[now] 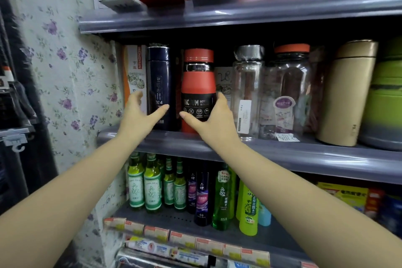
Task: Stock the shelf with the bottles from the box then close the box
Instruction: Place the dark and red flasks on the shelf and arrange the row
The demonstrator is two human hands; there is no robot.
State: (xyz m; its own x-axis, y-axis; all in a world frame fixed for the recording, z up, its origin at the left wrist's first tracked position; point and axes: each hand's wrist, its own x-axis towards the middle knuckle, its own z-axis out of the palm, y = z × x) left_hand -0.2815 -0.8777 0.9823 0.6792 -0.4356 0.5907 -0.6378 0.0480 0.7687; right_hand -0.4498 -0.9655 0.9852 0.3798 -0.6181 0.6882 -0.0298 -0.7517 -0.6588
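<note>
Both hands are spread open, clamped on nothing. The left hand [139,113] reaches in with its thumb lying across the lower front of the tall navy-blue metal flask [158,87], fingers reaching past that flask's left side; the right hand [210,115] cups the lower right of the red vacuum bottle with the black label band [198,89], thumb tip near its left edge. Whether either palm actually presses its bottle, I cannot tell.

Both bottles stand between the hands on the grey shelf [304,154], close to its front lip, side by side. Each is upright — long axis vertical, cap up, labels facing out.

The risk, as I judge it: these 2 are tall and narrow, so a push high on the body, or a thumb dragging as a hand pulls out, could tip one forward off the lip. Just right of the right hand stands a clear glass bottle with a silver cap [248,91] — a sideways shove could knock the red one into it.

The box is out of view.
</note>
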